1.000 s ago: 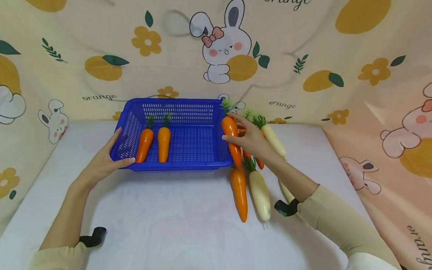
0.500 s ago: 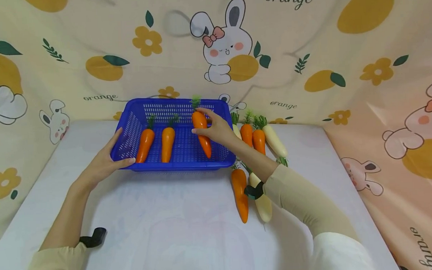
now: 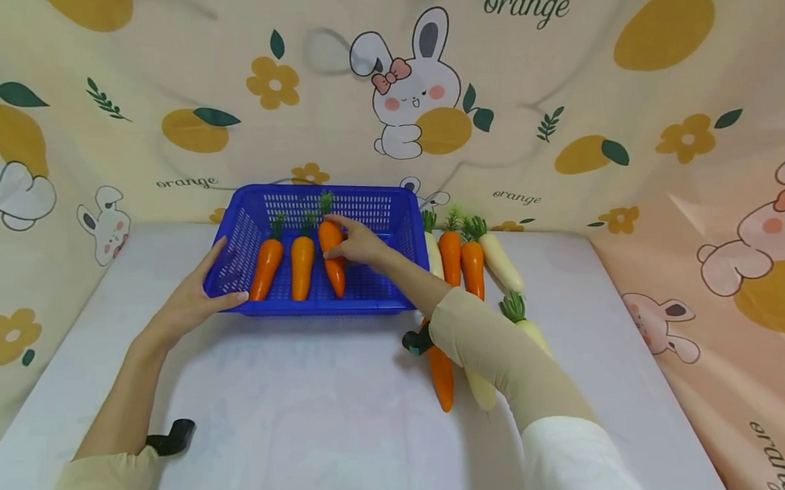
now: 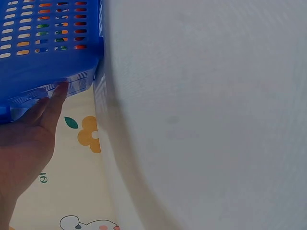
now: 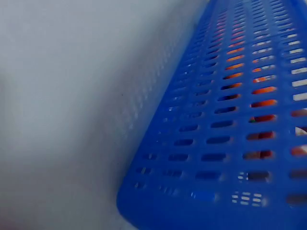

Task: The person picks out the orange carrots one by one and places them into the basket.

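Note:
In the head view, a blue plastic basket [image 3: 333,307] with slotted walls stands on the white table. My left hand [image 3: 185,303] holds its left front corner, thumb at the front rim and fingers along the left wall. The left wrist view shows those fingers [image 4: 53,108] against the outer wall. My right hand [image 3: 358,244] pinches an orange carrot [image 3: 334,258] inside the basket, thumb and fingers on its upper part. Two more carrots lie to its left, a redder carrot [image 3: 266,269] and a lighter orange carrot [image 3: 302,268]. The right wrist view shows the basket's slotted wall [image 5: 201,143], the hand being hidden.
Right of the basket lie several white radishes [image 3: 500,261] and carrots [image 3: 451,257]. Another carrot [image 3: 442,380] and a radish [image 3: 480,390] are partly covered by the right arm. A patterned cloth [image 3: 523,74] hangs behind the table [image 3: 294,407].
My right hand has carried the carrot leftward over the basket's right rim and down beside the other two. The lighter orange carrot has shifted slightly. My left hand stays at the corner.

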Available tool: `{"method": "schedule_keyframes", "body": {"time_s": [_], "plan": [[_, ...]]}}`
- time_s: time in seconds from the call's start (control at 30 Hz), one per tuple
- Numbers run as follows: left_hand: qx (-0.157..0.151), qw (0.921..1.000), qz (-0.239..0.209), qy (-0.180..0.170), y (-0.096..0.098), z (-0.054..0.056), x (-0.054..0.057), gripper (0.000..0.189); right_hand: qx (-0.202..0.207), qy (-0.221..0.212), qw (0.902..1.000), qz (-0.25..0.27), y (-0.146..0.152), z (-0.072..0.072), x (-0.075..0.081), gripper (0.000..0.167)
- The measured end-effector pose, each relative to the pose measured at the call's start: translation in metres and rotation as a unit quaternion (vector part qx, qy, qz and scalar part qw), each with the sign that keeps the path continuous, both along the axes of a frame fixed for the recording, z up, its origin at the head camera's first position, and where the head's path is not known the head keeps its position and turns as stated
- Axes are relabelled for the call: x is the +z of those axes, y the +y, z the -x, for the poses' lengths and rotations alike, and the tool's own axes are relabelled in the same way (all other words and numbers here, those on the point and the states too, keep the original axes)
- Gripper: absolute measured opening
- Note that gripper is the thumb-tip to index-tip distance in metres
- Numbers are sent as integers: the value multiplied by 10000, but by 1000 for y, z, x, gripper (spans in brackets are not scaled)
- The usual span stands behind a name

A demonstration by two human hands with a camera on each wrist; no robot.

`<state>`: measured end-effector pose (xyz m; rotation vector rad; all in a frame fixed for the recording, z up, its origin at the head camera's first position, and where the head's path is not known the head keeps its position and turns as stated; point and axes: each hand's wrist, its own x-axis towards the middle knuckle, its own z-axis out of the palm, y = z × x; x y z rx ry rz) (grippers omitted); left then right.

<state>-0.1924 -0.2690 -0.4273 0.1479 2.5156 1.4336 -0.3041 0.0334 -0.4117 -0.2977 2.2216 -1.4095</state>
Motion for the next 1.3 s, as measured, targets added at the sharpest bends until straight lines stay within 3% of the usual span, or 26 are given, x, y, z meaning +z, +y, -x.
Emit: {"method": "schedule_keyframes", "body": {"time_s": [0.13, 0.4, 0.67, 0.83, 1.07, 1.17, 1.3], "plan": [[-15, 10000, -29, 24, 0, 1, 0, 103, 276, -73, 9995, -105, -14, 4, -6, 83], [-9, 9999, -50, 97, -2, -2, 1, 103, 641, 790, 9895, -1026, -34, 10, -23, 92], [-12, 9999, -52, 104, -1, 0, 1, 103, 795, 974, 9841, -1251, -30, 10, -24, 91], [-14, 9999, -97, 84, 0, 0, -2, 102, 839, 653, 9900, -924, -18, 9, -18, 90], [52, 9999, -96, 23, -1, -1, -3, 101, 510, 253, 9982, 209, 7, 5, 2, 89], [30, 9999, -120, 31, 0, -1, -2, 101, 343, 410, 9967, 611, 23, 2, 11, 81], [0, 9998, -164, 56, 1, -2, -2, 100, 235, 961, 9917, 816, 49, -7, 23, 66]]}}
